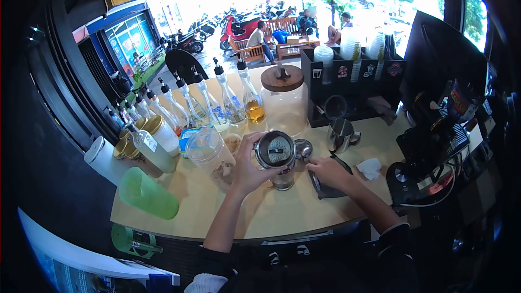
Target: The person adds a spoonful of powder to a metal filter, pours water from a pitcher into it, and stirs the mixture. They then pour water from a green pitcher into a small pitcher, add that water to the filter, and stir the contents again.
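Note:
My left hand (pixel 251 169) is wrapped round a metal cup with a perforated disc inside (pixel 275 150), held above a clear glass (pixel 283 179) on the counter. Close to the right, a small round metal lid or dish (pixel 303 148) lies near the fingertips of my right hand (pixel 329 172). Those fingers are pinched together over a dark cloth (pixel 332 189); whatever they hold is too small to make out. A clear jar with brown contents (pixel 210 154) stands left of my left hand.
Pump bottles (pixel 233 100) line the counter's back left. Nearby are a green pitcher (pixel 147 194), a wooden-lidded jar (pixel 284 106), a steel pitcher (pixel 340 135) and a black cup holder (pixel 347 84). White tissue (pixel 370 169) lies right. Several people sit outside.

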Demonstrator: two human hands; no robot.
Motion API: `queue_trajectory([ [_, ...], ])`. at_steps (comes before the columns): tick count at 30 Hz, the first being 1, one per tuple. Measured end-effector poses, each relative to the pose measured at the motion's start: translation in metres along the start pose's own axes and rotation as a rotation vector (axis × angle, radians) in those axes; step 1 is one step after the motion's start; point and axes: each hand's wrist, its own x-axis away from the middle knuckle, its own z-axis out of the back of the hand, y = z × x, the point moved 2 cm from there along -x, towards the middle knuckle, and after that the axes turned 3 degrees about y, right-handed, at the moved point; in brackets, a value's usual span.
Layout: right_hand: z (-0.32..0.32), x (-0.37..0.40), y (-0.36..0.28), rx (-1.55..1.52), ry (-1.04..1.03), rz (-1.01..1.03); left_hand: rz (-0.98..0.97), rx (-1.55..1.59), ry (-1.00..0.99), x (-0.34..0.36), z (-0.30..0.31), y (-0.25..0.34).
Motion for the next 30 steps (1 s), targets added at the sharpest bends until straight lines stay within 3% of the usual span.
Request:
queue_trajectory([
  [7, 0.014, 0.005, 0.003, -0.182, 0.104, -0.048, -0.010, 0.026, 0.014, 0.003, 0.001, -0.006],
  [9, 0.025, 0.007, -0.002, -0.406, 0.262, -0.144, -0.014, 0.020, 0.018, 0.004, 0.001, -0.006],
  [13, 0.036, 0.005, 0.004, -0.341, 0.444, -0.158, -0.046, 0.005, 0.016, 0.003, 0.000, -0.004],
  [15, 0.064, 0.004, -0.001, -0.480, 0.709, -0.315, -0.059, 0.014, 0.015, 0.002, 0.001, -0.005],
  [16, 0.076, 0.001, -0.004, -0.479, 0.708, -0.314, -0.069, 0.020, 0.016, 0.002, 0.002, -0.005],
  [18, 0.102, 0.000, -0.012, -0.753, 0.929, -0.267, -0.068, 0.022, 0.024, 0.002, 0.002, -0.006],
  [22, 0.147, -0.007, -0.058, -0.774, 0.904, -0.119, -0.068, 0.049, 0.042, 0.000, 0.000, -0.004],
  [24, 0.152, -0.013, -0.077, -0.589, 0.654, 0.041, -0.080, 0.045, 0.037, -0.001, -0.001, -0.002],
  [25, 0.143, -0.015, -0.080, -0.565, 0.584, 0.010, -0.091, 0.038, 0.035, -0.002, -0.001, -0.001],
  [28, 0.139, -0.029, -0.087, -0.345, 0.458, 0.180, -0.124, 0.041, 0.040, -0.003, -0.002, 0.000],
  [30, 0.140, -0.035, -0.088, -0.379, 0.432, 0.177, -0.114, 0.052, 0.041, -0.003, -0.001, 0.001],
])
